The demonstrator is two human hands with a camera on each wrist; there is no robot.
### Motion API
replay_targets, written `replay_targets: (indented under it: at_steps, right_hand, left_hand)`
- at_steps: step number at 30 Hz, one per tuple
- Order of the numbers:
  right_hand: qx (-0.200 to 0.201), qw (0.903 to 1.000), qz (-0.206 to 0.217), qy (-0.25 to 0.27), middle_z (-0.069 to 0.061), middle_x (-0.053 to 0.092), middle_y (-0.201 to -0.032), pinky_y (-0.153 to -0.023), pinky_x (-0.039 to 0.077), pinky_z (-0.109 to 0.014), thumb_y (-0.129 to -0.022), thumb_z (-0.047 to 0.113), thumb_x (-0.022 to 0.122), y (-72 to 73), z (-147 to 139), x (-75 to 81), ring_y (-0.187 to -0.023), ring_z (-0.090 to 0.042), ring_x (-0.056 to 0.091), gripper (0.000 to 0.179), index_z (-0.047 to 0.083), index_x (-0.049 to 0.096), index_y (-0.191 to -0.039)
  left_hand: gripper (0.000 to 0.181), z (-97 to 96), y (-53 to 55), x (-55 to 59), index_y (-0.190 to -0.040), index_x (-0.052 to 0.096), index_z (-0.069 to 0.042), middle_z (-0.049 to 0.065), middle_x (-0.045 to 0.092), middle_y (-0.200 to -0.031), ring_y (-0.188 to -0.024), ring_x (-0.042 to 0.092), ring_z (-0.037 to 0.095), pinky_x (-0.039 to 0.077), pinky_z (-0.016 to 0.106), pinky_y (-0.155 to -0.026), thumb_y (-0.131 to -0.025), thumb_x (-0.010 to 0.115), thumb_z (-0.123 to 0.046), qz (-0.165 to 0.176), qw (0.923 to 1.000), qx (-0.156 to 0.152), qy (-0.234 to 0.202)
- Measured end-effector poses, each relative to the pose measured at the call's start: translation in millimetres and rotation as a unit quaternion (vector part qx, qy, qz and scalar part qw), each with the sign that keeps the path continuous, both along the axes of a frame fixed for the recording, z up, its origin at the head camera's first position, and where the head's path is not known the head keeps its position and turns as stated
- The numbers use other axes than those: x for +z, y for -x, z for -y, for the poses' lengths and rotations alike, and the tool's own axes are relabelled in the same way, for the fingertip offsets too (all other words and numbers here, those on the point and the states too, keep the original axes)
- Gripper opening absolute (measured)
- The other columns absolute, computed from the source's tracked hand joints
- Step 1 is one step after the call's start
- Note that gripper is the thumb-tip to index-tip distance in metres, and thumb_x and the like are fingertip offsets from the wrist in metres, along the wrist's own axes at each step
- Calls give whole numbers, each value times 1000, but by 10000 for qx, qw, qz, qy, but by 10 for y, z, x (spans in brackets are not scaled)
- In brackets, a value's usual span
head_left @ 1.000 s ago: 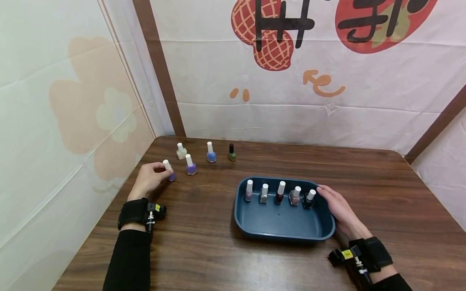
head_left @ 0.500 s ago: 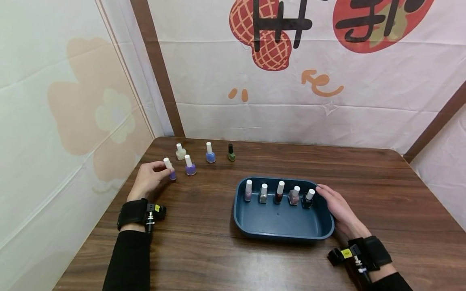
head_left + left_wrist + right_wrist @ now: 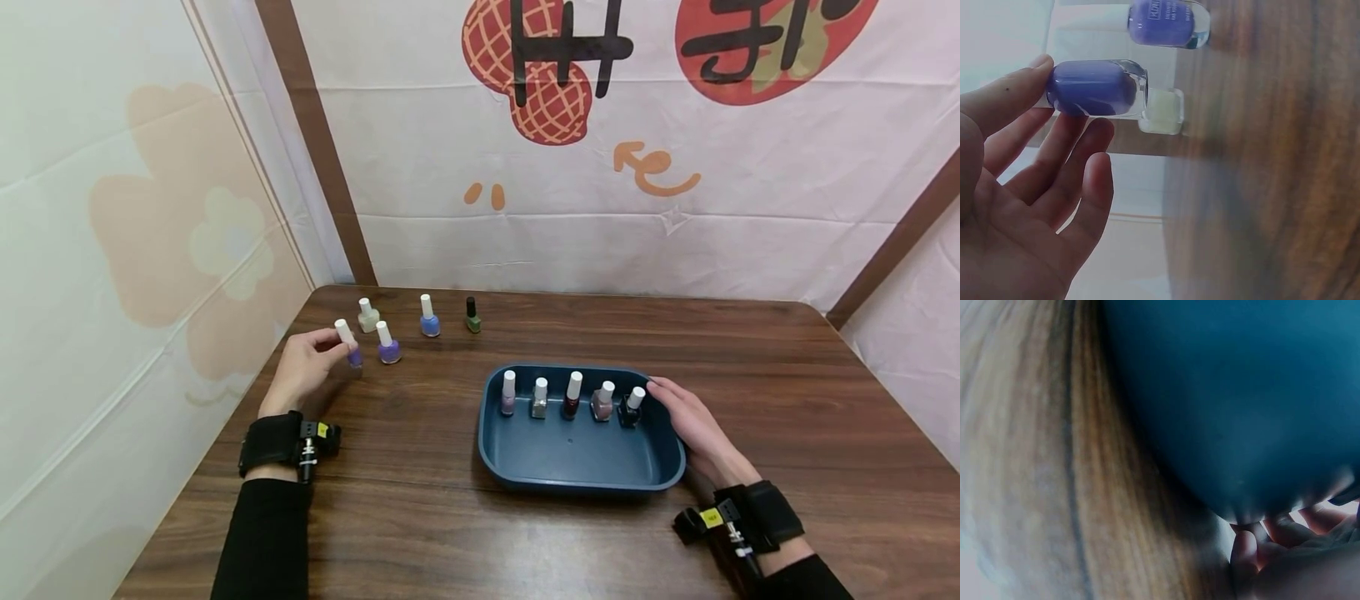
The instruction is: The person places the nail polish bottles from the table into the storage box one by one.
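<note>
Between thumb and fingertips, my left hand (image 3: 303,367) pinches a violet-blue nail polish bottle (image 3: 1094,87) near its white cap. That bottle hangs slightly tilted, just above the table's left side. Right beside it stands a purple nail polish bottle (image 3: 389,352), with a pale cream one (image 3: 368,319) behind. My right hand (image 3: 693,425) grips the right end of a dark blue tray (image 3: 577,483), fingers against its outer wall in the right wrist view. Inside the tray, several nail polish bottles (image 3: 573,398) stand in a row along the back.
A blue nail polish bottle (image 3: 430,323) and a green one with a black cap (image 3: 472,321) stand near the back edge of the wooden table (image 3: 420,517). Printed cloth walls (image 3: 420,167) rise behind and to the left.
My left hand has raised the violet-blue nail polish bottle slightly off the table. The right hand and tray stay in place, while the head view has shifted a little.
</note>
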State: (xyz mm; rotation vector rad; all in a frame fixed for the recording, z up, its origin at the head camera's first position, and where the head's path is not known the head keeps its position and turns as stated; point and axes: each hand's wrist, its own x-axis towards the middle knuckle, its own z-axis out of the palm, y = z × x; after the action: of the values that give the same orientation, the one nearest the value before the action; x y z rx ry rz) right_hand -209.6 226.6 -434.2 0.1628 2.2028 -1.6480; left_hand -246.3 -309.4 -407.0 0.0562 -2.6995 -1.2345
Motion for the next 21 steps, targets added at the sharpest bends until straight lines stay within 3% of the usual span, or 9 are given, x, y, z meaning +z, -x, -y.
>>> replay_targets:
  at_steps: [11,21]
  right_hand:
    - [25,10000,-67,-7,-21,18,-158,-117,17,-58,-102,51,31,8,-12,-12,-145,-39,19,69,6,19,-153]
    - [34,9999,-88,-45,-21,20,-158,-116,19,-58,-102,53,31,1,-11,-14,-145,-40,21,70,7,19,-154]
  left_hand:
    - [39,-121,-11,182,-115,67,-4,17,69,-112,-102,59,24,44,29,-80,-95,61,-36,-499,9982,-151,288]
    - [37,-267,-23,302,-112,68,-2,17,71,-107,-92,63,20,46,22,-71,-94,63,-33,-705,9960,-256,485]
